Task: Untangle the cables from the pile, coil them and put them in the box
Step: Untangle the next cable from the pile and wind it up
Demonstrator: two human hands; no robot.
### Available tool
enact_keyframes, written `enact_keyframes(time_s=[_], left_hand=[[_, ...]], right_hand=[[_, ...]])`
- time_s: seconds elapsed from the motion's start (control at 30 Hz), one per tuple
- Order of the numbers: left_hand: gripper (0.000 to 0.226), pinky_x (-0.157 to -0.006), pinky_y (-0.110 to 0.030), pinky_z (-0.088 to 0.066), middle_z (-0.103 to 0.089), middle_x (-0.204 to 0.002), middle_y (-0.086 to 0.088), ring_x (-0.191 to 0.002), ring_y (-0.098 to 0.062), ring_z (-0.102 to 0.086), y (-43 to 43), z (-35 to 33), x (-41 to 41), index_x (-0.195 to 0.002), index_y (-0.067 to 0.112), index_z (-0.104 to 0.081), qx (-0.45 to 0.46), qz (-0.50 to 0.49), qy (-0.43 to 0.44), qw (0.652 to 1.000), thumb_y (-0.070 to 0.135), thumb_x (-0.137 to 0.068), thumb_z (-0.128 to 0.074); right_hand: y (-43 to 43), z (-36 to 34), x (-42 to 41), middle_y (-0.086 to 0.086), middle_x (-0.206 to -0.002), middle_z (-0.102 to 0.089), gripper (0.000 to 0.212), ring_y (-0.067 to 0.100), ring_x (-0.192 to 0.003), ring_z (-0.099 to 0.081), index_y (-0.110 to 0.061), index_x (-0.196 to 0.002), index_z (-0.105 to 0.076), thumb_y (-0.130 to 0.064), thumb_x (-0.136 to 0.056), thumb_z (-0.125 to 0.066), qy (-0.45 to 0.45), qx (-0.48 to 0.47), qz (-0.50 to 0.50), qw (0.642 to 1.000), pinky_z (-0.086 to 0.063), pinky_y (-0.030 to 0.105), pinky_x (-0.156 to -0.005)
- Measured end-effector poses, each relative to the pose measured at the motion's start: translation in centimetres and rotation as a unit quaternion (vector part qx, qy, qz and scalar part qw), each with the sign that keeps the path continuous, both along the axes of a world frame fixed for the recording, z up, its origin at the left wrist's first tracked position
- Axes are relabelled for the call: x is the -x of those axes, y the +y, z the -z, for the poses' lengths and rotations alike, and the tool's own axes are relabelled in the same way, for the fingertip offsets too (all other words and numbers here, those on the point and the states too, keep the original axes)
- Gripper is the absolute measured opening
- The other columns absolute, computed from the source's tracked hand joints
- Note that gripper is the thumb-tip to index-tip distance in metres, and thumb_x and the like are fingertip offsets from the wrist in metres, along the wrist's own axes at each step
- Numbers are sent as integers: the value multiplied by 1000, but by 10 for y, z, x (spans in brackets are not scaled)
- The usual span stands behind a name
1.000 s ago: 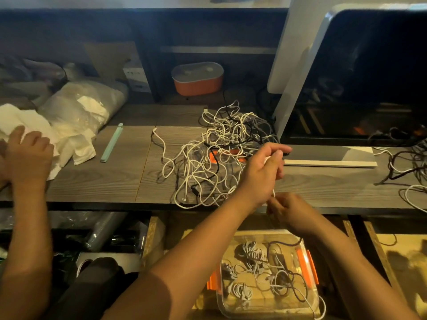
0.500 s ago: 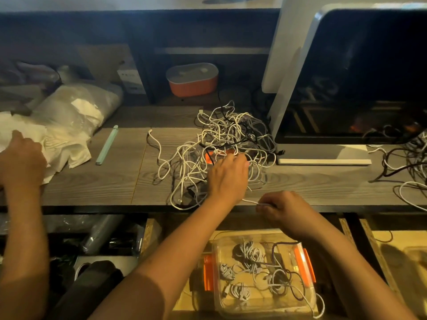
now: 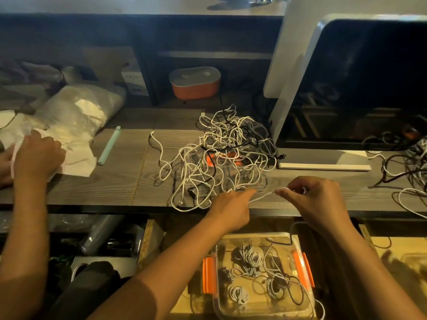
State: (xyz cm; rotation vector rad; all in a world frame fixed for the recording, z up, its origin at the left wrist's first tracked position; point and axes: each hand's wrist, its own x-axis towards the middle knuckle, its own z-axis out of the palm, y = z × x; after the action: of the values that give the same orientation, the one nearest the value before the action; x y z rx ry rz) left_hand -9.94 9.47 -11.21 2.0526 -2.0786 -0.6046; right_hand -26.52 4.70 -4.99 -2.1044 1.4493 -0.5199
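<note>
Recorder: Since half a second ago, the left hand has come back off the top of the cable pile to its near edge, and the right hand has shifted right. One white cable now runs taut between the two.

Checker: Grips?

Recorder: The left fingertips are closed together on that cable where it leaves the pile. The right thumb and forefinger pinch its other end, with the remaining fingers curled.

Checker: Location of pile and box?

Recorder: The pile is mostly white with some black strands. It lies centre frame on the wood-grain desk, an orange piece showing beneath it. A clear box with orange latches sits below the desk edge, lower centre, between the forearms. Several coiled cables lie in it, plus loose strands.

Checker: Surroundings?

Recorder: At right stands a monitor, its base just beside the pile. At the right edge is a second cable tangle. On the shelf behind sits an orange container with a grey lid. Left of the pile lies a pale green stick. Far left, another person's hand rests on white paper, with a plastic bag behind it.
</note>
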Motion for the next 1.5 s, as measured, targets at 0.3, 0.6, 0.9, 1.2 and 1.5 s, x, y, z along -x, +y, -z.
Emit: enact_keyframes(time_s=[0.3, 0.6, 0.9, 1.2, 1.5], left_hand=[[39, -111, -30, -31, -43, -144, -9, -134, -16, -39, -2, -31, 4, -137, 10, -44, -123, -101, 612, 775, 4, -100, -34], [23, -57, -22, -47, -44, -54, 6, -50, -6, -45, -24, -50, 24, -98, 17, -56, 16, -268, 789, 552, 16, -101, -34], [23, -60, -31, -35, -52, -74, 5, -69, -17, -50, -32, -13, 17, -88, 16, -51, 257, -239, 219, 910, 26, -102, -35], [36, -67, -33, -36, -60, -91, -4, -83, -23, -56, -36, -20, -7, -99, 16, -56, 198, -130, 11, 971, 35, -102, -25], [77, -84, -33, -34, -57, -118, -2, -105, -19, -53, -19, -8, -12, -121, 22, -53, 46, 15, 32, 998, 78, -81, -19]], right_hand=[[0, 17, 2, 4, -59, -66, 30, 19, -57, -60, -19, -76, -69, -42, -88, -54, -85, -150, 36, 984, -46, 34, -56], [29, 36, -32, 2, -51, -50, 64, 15, -50, -46, 0, -61, -56, -50, -93, -32, -173, -221, -42, 959, -37, 33, -58], [33, 34, -41, 0, -84, -70, 18, 15, -81, -64, -17, -90, -70, -12, -91, -53, -61, -197, -163, 965, -52, 39, -77], [19, 3, -20, -5, -77, -65, 16, 9, -74, -61, -26, -83, -67, -25, -94, -55, 44, -179, -184, 966, -47, 28, -66], [6, -10, -1, -13, -74, -63, 11, 4, -72, -58, -32, -81, -66, -30, -90, -60, -3, -96, -74, 993, -46, 26, -64]])
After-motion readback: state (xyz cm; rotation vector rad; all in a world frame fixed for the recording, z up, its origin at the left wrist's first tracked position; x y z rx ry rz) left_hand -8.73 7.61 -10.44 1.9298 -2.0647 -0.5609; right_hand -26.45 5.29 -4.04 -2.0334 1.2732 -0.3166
